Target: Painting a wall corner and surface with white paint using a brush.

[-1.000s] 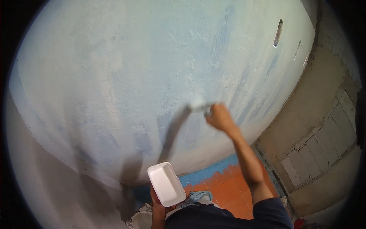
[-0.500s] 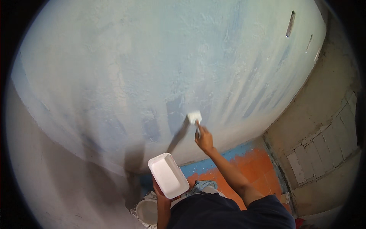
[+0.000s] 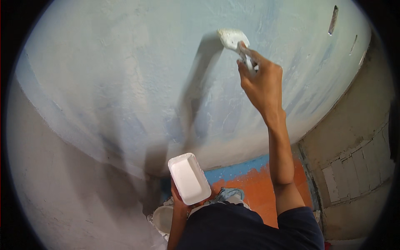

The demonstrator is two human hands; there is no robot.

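Observation:
High on the pale blue wall, a wide paintbrush coated in white paint rests with its bristles against the surface. My right hand is closed round its handle, the arm stretched upward. Down by my body, my left hand holds a white rectangular tray with white paint in it; the fingers under the tray are mostly hidden. Patchy blue shows through white streaks on the lower wall. The brush throws a long shadow down to the left.
A pale bucket stands below the tray beside my left forearm. The orange floor has a blue painted strip along the wall's foot. A bare grey wall rises at right, and a light blue cloth lies near my waist.
My right hand has carried the brush up the wall, from low near the floor to well above. The tray in my left hand has shifted slightly up and right in view.

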